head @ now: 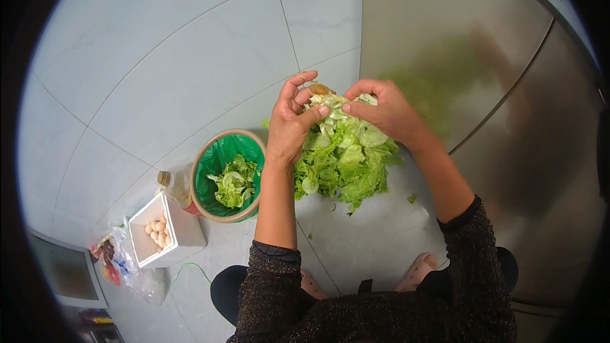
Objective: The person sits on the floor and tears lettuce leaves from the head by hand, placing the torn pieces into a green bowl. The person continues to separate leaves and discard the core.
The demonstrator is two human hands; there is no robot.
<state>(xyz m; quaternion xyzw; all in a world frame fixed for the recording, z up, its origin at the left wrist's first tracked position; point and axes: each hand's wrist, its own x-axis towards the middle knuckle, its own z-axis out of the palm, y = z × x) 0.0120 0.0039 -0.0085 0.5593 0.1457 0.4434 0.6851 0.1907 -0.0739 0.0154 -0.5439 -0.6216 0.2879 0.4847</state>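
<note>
A head of leafy green lettuce [350,152] hangs from both hands, its browned stem end [320,89] turned up. My left hand [293,114] grips the lettuce near that stem, thumb on the pale leaf bases and forefinger raised. On the other side, my right hand [381,107] pinches a pale leaf between thumb and fingers. To the left stands a round waste bin [197,190] with a green plastic liner [206,162]. Loose lettuce leaves [234,181] lie inside it. The undersides of the leaves and some fingertips are hidden.
Beside the bin are a capped plastic bottle [178,186] and a white foam box [186,238] holding several eggs [158,232]. Clear plastic bags [147,283] lie at the far left. A tiled wall [200,57] and a metallic cabinet front [429,19] rise ahead. Leaf scraps [411,198] dot the floor.
</note>
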